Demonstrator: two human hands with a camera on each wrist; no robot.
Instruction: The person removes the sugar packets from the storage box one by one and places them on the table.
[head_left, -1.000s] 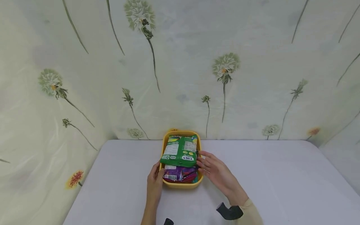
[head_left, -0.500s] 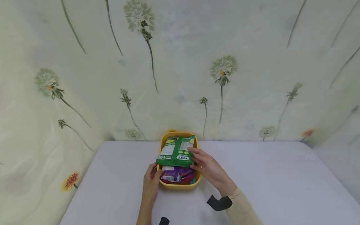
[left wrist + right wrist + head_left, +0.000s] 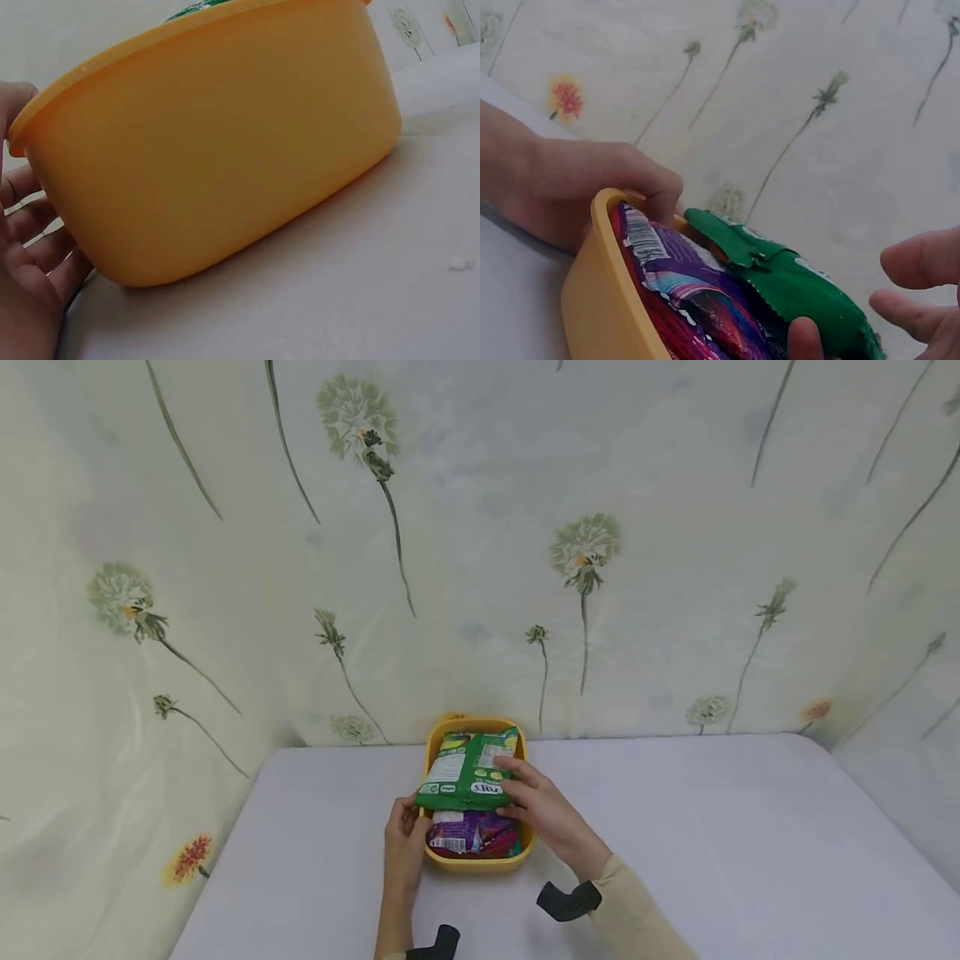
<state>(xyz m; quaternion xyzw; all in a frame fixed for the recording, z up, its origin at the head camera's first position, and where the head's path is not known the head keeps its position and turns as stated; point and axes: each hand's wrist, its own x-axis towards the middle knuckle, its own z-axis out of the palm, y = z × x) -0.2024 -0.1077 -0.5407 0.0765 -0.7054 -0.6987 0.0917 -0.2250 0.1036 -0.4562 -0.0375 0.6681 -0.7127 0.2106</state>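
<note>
Plump, shiny and crimped along the edge, printed with white panels and a white oval label: a green bag (image 3: 463, 774), lying on top of a purple bag (image 3: 467, 833) with a barcode, both inside a yellow tub (image 3: 478, 866) with rounded corners on the white desk (image 3: 712, 852); overlapping the rim at the near left corner; gripping the tub's left side with the left hand (image 3: 403, 845), thumb over the rim, fingers along the outer wall; extending the right hand (image 3: 547, 814) over the green bag's right edge, fingers parted and only gently bent, holding nothing; cannot tell whether touching the bag.
</note>
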